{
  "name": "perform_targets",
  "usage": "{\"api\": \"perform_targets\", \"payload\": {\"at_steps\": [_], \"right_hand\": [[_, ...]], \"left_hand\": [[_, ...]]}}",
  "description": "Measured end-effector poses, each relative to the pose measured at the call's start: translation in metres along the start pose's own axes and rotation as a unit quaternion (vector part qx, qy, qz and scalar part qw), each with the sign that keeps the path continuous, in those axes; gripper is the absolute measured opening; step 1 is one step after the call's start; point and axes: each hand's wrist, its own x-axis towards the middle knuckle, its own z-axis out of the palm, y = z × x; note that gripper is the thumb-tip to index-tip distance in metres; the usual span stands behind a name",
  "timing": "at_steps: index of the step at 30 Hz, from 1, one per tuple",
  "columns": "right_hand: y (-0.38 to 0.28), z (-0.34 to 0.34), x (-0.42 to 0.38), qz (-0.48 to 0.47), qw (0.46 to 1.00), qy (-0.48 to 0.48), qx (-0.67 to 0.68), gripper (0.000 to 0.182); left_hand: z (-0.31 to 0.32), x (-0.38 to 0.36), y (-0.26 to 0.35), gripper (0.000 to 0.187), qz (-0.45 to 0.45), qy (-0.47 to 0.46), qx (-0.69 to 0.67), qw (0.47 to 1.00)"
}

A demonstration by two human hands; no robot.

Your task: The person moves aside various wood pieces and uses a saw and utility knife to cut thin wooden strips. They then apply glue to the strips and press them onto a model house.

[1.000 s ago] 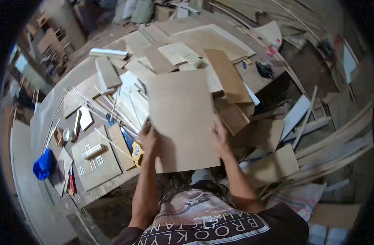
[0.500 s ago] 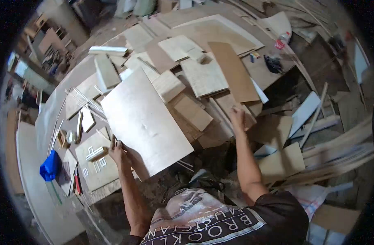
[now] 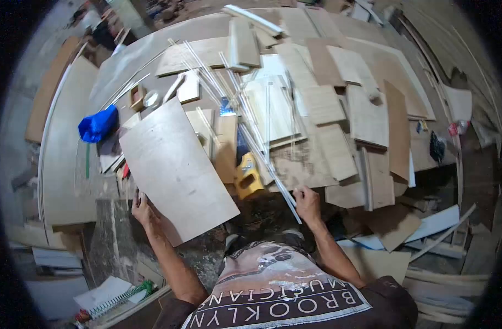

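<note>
Plywood offcuts (image 3: 328, 104) and thin strips (image 3: 262, 148) crowd the workbench (image 3: 64, 181), its left edge bare.

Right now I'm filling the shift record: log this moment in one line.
left hand: grips plywood panel edge | right hand: on thin strips at bench edge | yellow-handled saw between

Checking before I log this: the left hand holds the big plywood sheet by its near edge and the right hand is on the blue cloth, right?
Not quite. The left hand does hold the plywood sheet, but the head view shows the right hand at the thin white strips; the blue cloth lies untouched.
</note>
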Motion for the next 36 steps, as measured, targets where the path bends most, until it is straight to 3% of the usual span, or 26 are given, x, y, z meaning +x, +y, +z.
{"api": "perform_targets", "payload": {"at_steps": [3,6,7,8,9,11,13,14,15,19,20,21,23,24,25,27,28,29,31,33,34,36], "right_hand": [[-0.048,0.026,-0.009,-0.05,0.996,0.064,0.032,0.033],[-0.106,0.067,-0.023,-0.033,0.999,-0.028,0.031,0.031],[-0.125,0.093,-0.028,-0.031,0.995,-0.064,0.064,0.03],[-0.127,0.131,-0.031,-0.102,0.991,-0.069,0.058,0.029],[-0.163,0.147,-0.038,-0.089,0.976,-0.126,0.156,0.033],[-0.21,0.187,-0.048,0.01,0.942,-0.25,0.224,0.038],[-0.252,0.205,-0.061,-0.017,0.951,-0.268,0.151,0.043],[-0.25,0.226,-0.066,-0.163,0.962,-0.168,0.143,0.039],[-0.259,0.236,-0.07,-0.106,0.98,-0.132,0.106,0.034],[-0.266,0.24,-0.051,-0.094,0.974,-0.189,0.08,0.033],[-0.265,0.24,-0.046,-0.098,0.967,-0.227,0.054,0.034],[-0.294,0.22,-0.048,-0.005,0.961,-0.272,0.054,0.041],[-0.256,0.23,-0.041,-0.093,0.989,-0.108,0.045,0.038],[-0.234,0.228,-0.033,-0.068,0.993,-0.098,0.002,0.026],[-0.22,0.219,-0.038,-0.043,0.996,-0.08,-0.001,0.026],[-0.201,0.201,-0.041,-0.031,0.997,0.032,0.058,0.028],[-0.17,0.196,-0.035,-0.094,0.991,0.082,0.039,0.036],[-0.146,0.187,-0.031,-0.094,0.989,0.114,-0.008,0.035],[-0.104,0.167,-0.026,-0.05,0.984,0.16,-0.058,0.033],[-0.116,0.146,-0.016,0.078,0.978,0.151,-0.124,0.029],[-0.102,0.151,-0.007,0.026,0.964,0.203,-0.171,0.029],[-0.101,0.152,0.01,0.025,0.956,0.171,-0.237,0.031]], "left_hand": [[-0.041,0.0,0.022,0.04,-0.042,0.087,0.05,0.994],[-0.101,0.015,-0.01,0.036,-0.13,0.124,0.022,0.984],[-0.101,0.008,0.003,0.032,-0.103,0.098,-0.025,0.99],[-0.105,0.008,0.007,0.036,-0.128,0.102,0.005,0.987],[-0.108,0.008,0.014,0.041,-0.152,0.11,0.039,0.981],[-0.119,0.013,0.008,0.034,-0.102,0.103,0.074,0.987],[-0.126,0.016,-0.025,0.029,-0.116,0.116,0.04,0.986],[-0.119,0.013,-0.022,0.026,-0.111,0.12,0.085,0.983],[-0.117,0.015,-0.02,0.024,-0.108,0.12,0.128,0.979],[-0.139,0.028,-0.019,0.019,-0.105,0.133,0.154,0.973],[-0.155,0.035,-0.018,0.018,-0.113,0.161,0.086,0.977],[-0.173,0.045,-0.019,0.018,-0.119,0.186,0.02,0.975],[-0.222,0.059,-0.022,0.017,-0.089,0.221,0.005,0.971],[-0.239,0.055,-0.005,0.018,-0.061,0.181,-0.052,0.98],[-0.259,0.049,0.011,0.022,-0.041,0.135,-0.109,0.984],[-0.341,0.067,-0.03,0.024,-0.012,0.129,-0.046,0.991],[-0.356,0.066,-0.023,0.028,-0.068,0.16,-0.05,0.983],[-0.374,0.066,-0.014,0.032,-0.124,0.192,-0.05,0.972],[-0.456,0.092,-0.078,0.028,-0.108,0.266,-0.073,0.955],[-0.514,0.087,-0.128,0.029,-0.131,0.226,-0.14,0.955],[-0.529,0.078,-0.138,0.03,-0.148,0.198,-0.207,0.946],[-0.525,0.082,-0.133,0.033,-0.169,0.149,-0.341,0.913]]}}
